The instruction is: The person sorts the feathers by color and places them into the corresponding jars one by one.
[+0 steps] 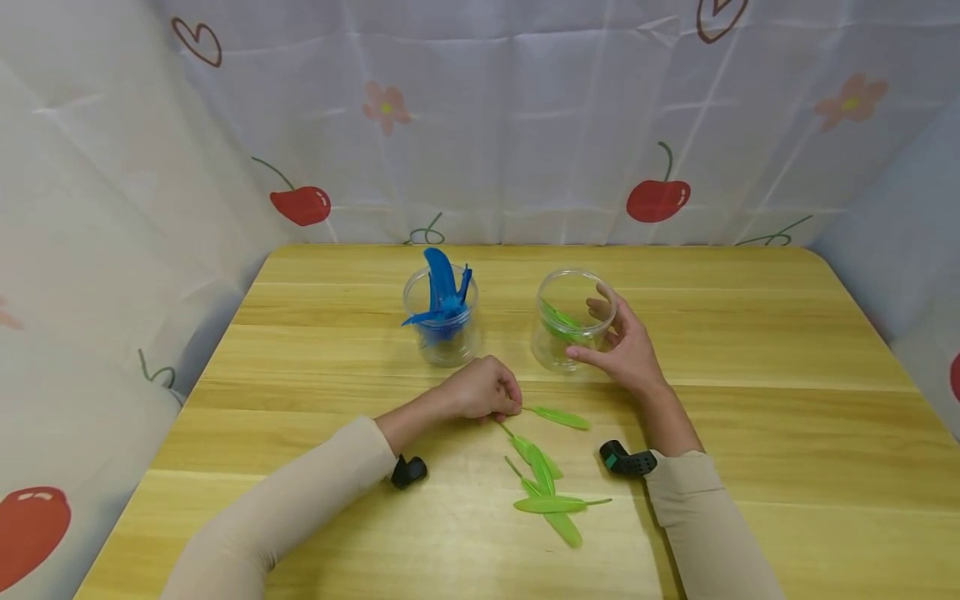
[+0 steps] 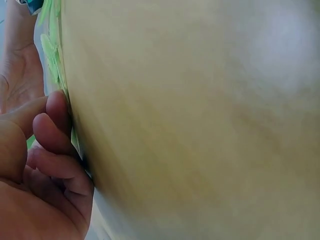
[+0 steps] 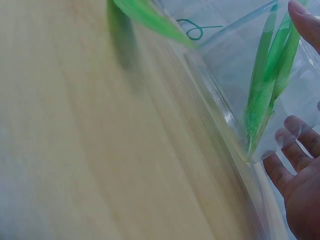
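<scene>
Head view: left hand (image 1: 483,390), fingers curled, pinches the quill end of a green feather (image 1: 558,417) lying flat on the table (image 1: 750,350), long axis running right. Right hand (image 1: 626,346), fingers relaxed, cups the clear jar (image 1: 570,321) just beyond, up-right of the pinch.

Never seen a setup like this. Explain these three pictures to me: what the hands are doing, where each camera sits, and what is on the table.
No machine here: a person works with bare hands and wears three cameras. The wide picture comes from the head; the two blurry close-ups come from the wrists.

On the wooden table stand two clear jars. One jar holds blue feathers, the other jar green ones. Loose green feathers lie in front.

The left hand pinches the stem of one green feather on the table. The right hand steadies the green jar with relaxed fingers.
</scene>
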### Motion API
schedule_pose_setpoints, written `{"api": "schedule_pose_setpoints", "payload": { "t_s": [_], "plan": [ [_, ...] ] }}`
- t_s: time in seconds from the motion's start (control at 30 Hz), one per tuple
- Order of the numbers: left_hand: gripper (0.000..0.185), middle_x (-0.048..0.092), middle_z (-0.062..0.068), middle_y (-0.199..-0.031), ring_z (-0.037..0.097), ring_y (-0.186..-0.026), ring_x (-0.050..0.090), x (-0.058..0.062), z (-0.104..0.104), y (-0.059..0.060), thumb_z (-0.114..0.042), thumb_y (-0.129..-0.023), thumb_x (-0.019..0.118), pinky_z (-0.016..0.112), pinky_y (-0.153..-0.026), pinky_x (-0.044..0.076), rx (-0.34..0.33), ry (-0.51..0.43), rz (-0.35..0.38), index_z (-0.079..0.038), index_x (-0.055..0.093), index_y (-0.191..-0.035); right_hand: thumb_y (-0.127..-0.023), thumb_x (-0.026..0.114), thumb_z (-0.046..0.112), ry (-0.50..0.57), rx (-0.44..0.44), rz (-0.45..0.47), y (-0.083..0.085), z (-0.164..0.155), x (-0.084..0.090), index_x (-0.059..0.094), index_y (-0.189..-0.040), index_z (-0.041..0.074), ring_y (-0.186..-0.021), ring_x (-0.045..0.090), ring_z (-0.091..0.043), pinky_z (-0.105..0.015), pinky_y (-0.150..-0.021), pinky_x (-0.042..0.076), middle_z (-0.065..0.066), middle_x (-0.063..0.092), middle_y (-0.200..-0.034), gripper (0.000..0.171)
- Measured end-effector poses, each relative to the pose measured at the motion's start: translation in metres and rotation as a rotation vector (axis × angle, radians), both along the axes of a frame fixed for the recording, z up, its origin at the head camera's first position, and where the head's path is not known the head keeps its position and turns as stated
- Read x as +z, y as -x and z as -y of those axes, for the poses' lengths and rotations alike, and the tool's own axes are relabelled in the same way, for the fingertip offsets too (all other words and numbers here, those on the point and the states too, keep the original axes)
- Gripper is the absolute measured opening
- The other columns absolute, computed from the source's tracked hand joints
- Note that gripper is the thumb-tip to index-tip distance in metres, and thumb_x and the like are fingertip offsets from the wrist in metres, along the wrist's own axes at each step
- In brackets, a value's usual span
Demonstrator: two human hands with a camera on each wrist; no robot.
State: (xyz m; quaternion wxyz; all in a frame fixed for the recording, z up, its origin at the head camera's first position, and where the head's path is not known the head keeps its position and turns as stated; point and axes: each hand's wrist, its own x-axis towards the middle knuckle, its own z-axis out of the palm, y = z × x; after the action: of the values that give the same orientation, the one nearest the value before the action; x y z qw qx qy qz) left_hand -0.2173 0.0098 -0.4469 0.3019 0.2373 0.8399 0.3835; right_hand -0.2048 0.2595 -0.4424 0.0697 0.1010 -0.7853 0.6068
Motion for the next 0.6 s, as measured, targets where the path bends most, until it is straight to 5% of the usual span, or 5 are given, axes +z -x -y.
{"api": "schedule_pose_setpoints", "payload": {
  "t_s": [0.17, 0.37, 0.6],
  "plan": [
    [0.012, 0.062, -0.002, -0.059, 0.008, -0.046, 0.05, 0.0, 0.0, -0.001, -0.006, -0.091, 0.07, 0.019, -0.044, 0.041, -0.057, 0.036, -0.07, -0.008, 0.071, -0.079, -0.079, 0.077, -0.007, -0.007, 0.005, -0.002, -0.004, 0.004, 0.007, 0.024, -0.153, -0.002, -0.14, 0.031, -0.044, -0.062, -0.112, 0.024, -0.031, 0.038, -0.148, 0.092],
    [0.014, 0.059, -0.005, -0.057, 0.007, -0.052, 0.052, -0.001, -0.001, -0.002, -0.007, -0.093, 0.067, 0.018, -0.052, 0.043, -0.125, 0.08, -0.162, -0.009, 0.069, -0.079, -0.078, 0.08, -0.006, 0.012, 0.003, -0.013, 0.009, -0.006, -0.018, 0.024, -0.156, 0.008, -0.141, 0.033, -0.037, -0.059, -0.113, 0.024, -0.027, 0.039, -0.149, 0.097],
    [0.011, 0.06, -0.004, -0.06, 0.007, -0.053, 0.053, 0.001, 0.001, -0.003, -0.008, -0.095, 0.065, 0.019, -0.053, 0.043, -0.108, 0.069, -0.139, -0.007, 0.069, -0.085, -0.077, 0.082, -0.004, 0.023, 0.004, -0.02, 0.012, -0.008, -0.025, 0.024, -0.157, 0.013, -0.141, 0.033, -0.036, -0.06, -0.113, 0.025, -0.024, 0.039, -0.15, 0.1]
  ]
}}
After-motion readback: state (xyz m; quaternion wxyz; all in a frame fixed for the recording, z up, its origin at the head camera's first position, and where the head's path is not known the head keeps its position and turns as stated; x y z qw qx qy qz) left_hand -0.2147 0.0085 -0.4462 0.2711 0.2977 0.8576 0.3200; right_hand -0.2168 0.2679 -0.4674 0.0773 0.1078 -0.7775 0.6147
